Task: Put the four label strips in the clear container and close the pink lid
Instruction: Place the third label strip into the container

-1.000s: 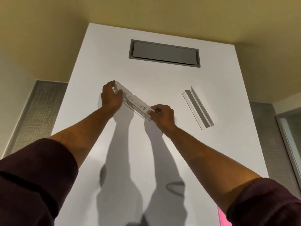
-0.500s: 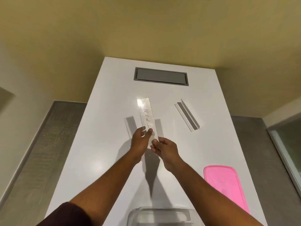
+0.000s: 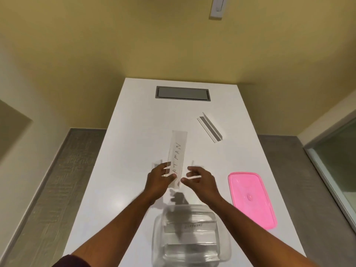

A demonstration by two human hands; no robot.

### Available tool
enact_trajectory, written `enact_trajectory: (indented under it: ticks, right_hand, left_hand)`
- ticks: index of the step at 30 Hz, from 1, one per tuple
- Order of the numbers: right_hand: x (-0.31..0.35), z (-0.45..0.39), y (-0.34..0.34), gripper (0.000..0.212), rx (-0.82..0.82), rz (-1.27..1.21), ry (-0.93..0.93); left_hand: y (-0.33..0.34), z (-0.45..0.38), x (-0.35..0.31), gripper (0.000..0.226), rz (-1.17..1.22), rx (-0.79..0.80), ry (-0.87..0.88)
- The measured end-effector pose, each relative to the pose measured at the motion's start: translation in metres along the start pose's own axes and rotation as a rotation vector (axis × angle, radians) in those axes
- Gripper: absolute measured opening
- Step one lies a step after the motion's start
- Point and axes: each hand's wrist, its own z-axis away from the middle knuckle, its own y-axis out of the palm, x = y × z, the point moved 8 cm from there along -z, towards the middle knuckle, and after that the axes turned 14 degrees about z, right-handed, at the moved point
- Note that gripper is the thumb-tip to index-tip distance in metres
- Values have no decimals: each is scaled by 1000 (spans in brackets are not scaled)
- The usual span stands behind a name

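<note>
My left hand (image 3: 160, 179) grips the near end of a clear label strip (image 3: 178, 151) with handwritten letters, held above the white table (image 3: 134, 132) and pointing away from me. My right hand (image 3: 200, 179) is just right of the strip's near end, fingers apart, not touching it. Another strip (image 3: 210, 127) lies on the table at the far right. The clear container (image 3: 189, 237) stands at the near edge with two strips inside, one with faint writing. The pink lid (image 3: 251, 199) lies flat to the container's right.
A grey recessed hatch (image 3: 182, 93) sits in the far end of the table. Grey floor runs along both sides, and a glass panel (image 3: 339, 170) stands at the right. A yellow wall is behind the table.
The strip has come nearer to me and the container, held upright lengthwise. My right hand has let go of its near end and opened. The view has tipped down to show the container.
</note>
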Motion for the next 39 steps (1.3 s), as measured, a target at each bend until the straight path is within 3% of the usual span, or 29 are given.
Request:
enact_trajectory:
  ticks: [4, 9, 12, 16, 23, 29, 39]
  right_hand:
    - [26, 31, -26, 50, -252, 579, -440]
    - [43, 59, -25, 55, -251, 899, -751]
    - [27, 64, -20, 67, -110, 998, -721]
    - [-13, 74, -23, 54, 19, 963, -532]
    - [-61, 97, -21, 36, 28, 938, -384]
    - [-80, 103, -7, 39, 40, 973, -351]
    - [-102, 91, 19, 34, 119, 1117, -301]
  left_hand:
    - [-13, 28, 4, 52, -303, 64, 116]
    - [-12, 59, 14, 51, -605, 188, 208]
    - [-6, 72, 22, 50, -720, 211, 236]
    - [4, 85, 34, 48, -790, 227, 257]
    - [14, 106, 72, 41, -801, 254, 260]
    - [22, 105, 91, 41, -846, 252, 293]
    - [37, 98, 111, 53, -1032, 260, 206]
